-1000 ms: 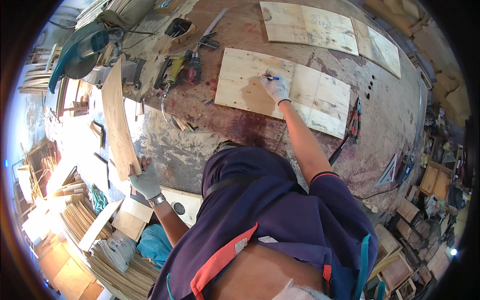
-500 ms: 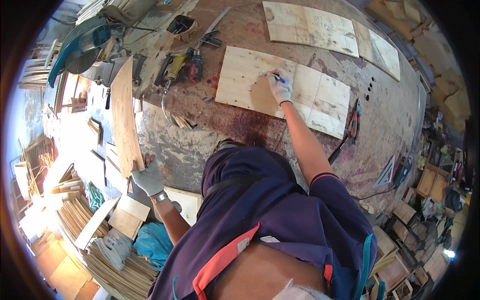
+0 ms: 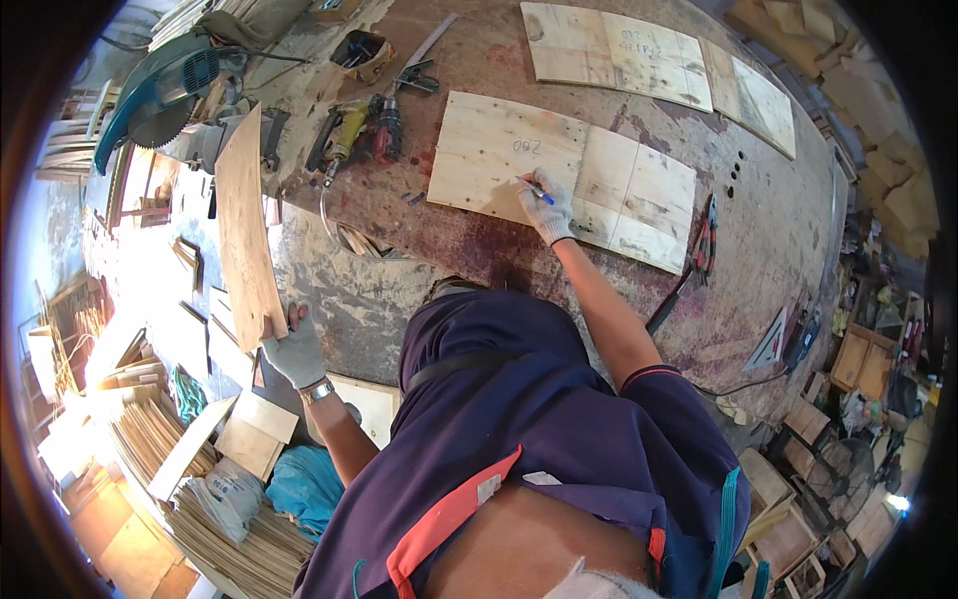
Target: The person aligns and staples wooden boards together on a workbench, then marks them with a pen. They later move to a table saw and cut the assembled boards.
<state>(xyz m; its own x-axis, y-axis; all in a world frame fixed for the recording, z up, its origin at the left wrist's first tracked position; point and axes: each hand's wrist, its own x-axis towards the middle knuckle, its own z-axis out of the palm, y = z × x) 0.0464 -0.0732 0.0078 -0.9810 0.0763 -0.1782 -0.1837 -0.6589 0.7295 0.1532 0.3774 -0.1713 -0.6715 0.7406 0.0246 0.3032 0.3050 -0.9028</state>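
Observation:
A blue marker pen (image 3: 542,194) is gripped in my gloved right hand (image 3: 548,210), its tip close over a wide plywood panel (image 3: 489,150). Blue handwriting stands on the panel just above the pen. My gloved left hand (image 3: 293,349) grips the lower end of a long, narrow wooden board (image 3: 244,230), which rises away from me off the left side of the table. Two more plywood pieces lie at the far side: a larger panel (image 3: 569,45) with blue writing and a smaller panel (image 3: 753,95) beside it.
On the worn table (image 3: 758,230) lie red-handled pliers (image 3: 707,240), a set square (image 3: 769,339), a yellow-green air tool (image 3: 351,130) and a red drill (image 3: 387,135). A circular saw (image 3: 165,95) stands at the far left. Thin boards (image 3: 170,429) are stacked lower left.
My right hand has moved down toward me with the pen, uncovering blue writing on the panel. My left hand and its board have barely shifted.

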